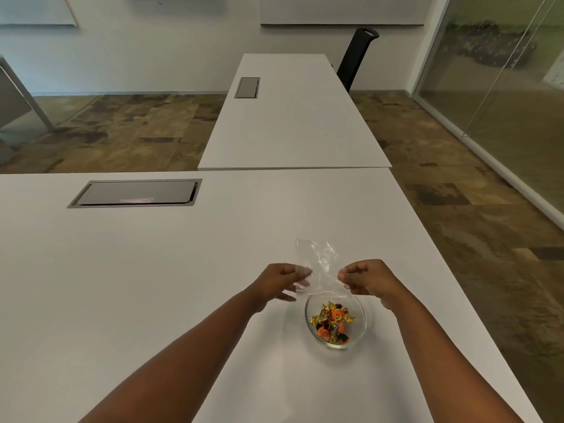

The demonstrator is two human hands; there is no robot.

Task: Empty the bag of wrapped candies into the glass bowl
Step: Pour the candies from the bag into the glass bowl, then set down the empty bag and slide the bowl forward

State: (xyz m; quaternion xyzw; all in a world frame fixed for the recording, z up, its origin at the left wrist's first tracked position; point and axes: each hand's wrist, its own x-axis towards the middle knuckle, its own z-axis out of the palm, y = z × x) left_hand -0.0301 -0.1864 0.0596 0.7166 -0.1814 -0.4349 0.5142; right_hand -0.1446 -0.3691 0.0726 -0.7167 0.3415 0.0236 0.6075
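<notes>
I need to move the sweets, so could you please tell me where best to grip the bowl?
Probably grip the bowl by its rim, from its near side: it is shallow, wide and open-topped, and the hands hold the bag over its far edge.

A single wide-angle head-worn camera looks forward and steeply down across a white table [152, 270], close above the glass bowl [335, 340] at lower centre; beyond the bowl, a second table [290, 123] and floor recede.
</notes>
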